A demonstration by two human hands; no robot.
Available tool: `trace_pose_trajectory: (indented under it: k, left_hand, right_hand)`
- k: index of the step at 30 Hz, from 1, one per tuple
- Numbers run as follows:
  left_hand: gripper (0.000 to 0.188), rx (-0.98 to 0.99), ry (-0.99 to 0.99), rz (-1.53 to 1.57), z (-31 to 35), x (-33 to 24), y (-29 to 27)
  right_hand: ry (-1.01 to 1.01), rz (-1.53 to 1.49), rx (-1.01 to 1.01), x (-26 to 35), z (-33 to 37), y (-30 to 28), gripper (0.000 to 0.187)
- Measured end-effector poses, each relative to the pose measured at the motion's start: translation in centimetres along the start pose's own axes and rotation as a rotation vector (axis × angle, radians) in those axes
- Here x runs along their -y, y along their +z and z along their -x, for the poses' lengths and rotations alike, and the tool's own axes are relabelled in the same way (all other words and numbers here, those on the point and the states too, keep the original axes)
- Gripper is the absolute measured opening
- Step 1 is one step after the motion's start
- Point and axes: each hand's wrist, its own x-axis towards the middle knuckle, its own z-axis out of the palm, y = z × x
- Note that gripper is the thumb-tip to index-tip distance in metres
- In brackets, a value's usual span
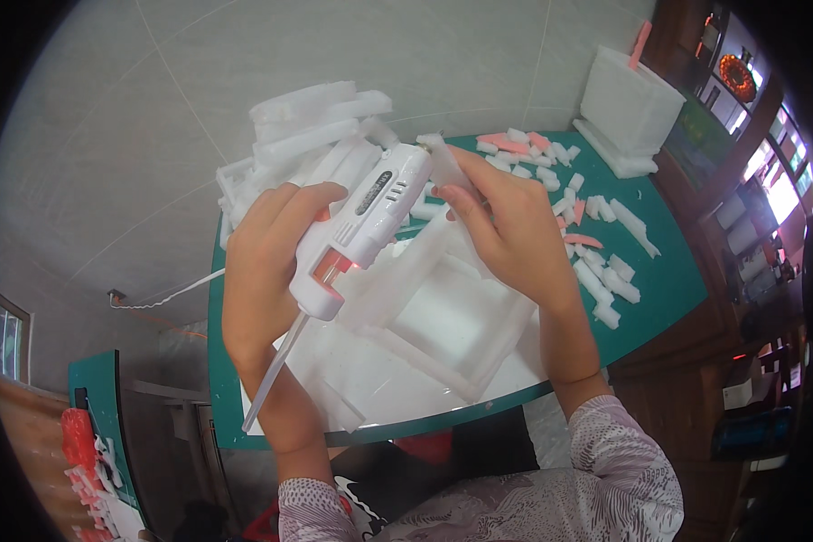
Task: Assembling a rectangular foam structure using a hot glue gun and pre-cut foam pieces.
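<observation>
Gluing a foam strip with a hot-glue gun

Left hand (pixel 266 271) grips the white plastic glue gun (pixel 366 226), nozzle on the small white foam strip (pixel 444 163) pinched in right hand (pixel 506 230) fingers; pressing it accurately onto the white foam frame (pixel 425 325) likely follows.

Surface: green table (pixel 668 280) spanning the frame's centre and right.
Centre: white foam frame (pixel 443 334) lying flat.
Right: small white and pink foam pieces (pixel 596 262) lying scattered.
Upper right: white foam block (pixel 628 108) standing.

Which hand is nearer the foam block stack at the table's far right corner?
Right. The right hand is mid-table holding a foam strip at the glue gun tip; the left hand, gripping the gun, is farther from the stack.
</observation>
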Motion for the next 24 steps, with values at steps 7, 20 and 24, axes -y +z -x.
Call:
trace_pose_trajectory:
  k: [7,20,24]
  left_hand:
    - [0.042,-0.008,0.005,0.002,-0.02,0.06,0.06]
    - [0.043,0.01,-0.01,-0.009,-0.04,-0.13,-0.25]
    - [0.043,0.008,-0.017,0.005,0.0,0.06,0.11]
  right_hand:
    - [-0.003,0.005,0.004,-0.01,0.0,0.03,0.031]
    - [-0.036,0.03,-0.009,-0.01,-0.23,0.27,0.032]
    - [-0.031,0.054,-0.005,-0.01,-0.18,0.17,0.032]
